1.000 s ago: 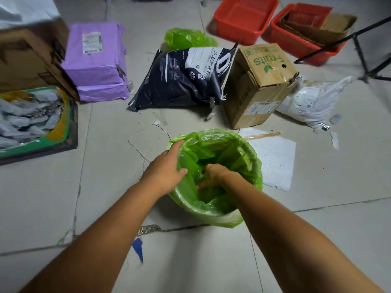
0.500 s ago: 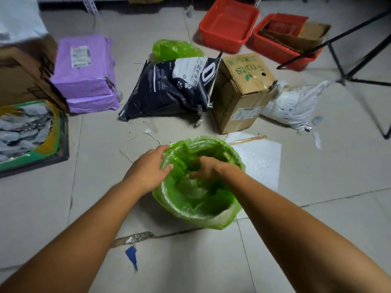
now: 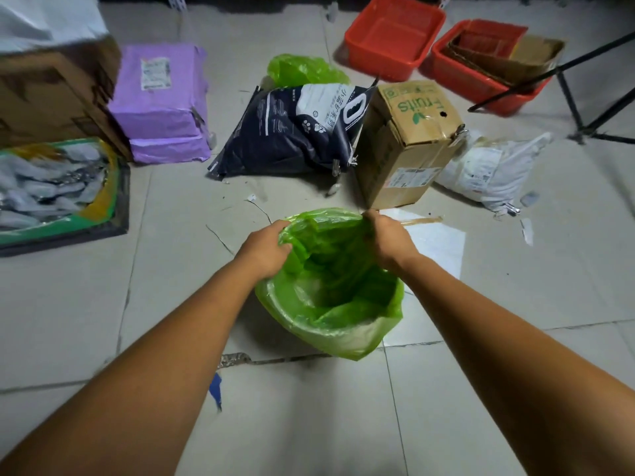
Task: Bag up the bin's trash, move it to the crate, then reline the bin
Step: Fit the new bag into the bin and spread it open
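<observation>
A small bin stands on the tiled floor in front of me, lined with a green plastic bag. The bag's near edge is folded over the bin's rim. My left hand grips the bag's edge on the left side. On the far right side my right hand pinches the bag's edge and holds it stretched up and outward. The bag's inside is crumpled; its bottom is hidden. An empty red crate sits at the back, and a second red crate beside it holds cardboard.
A second green bag lies behind a dark pet-food sack. A "Fruits" carton, a white parcel bag, purple parcels, a box of pouches, a white sheet and black stand legs surround the bin.
My right hand has come out of the bag's middle and moved to its far right edge, pulling it up and open. My left hand stays on the left edge.
</observation>
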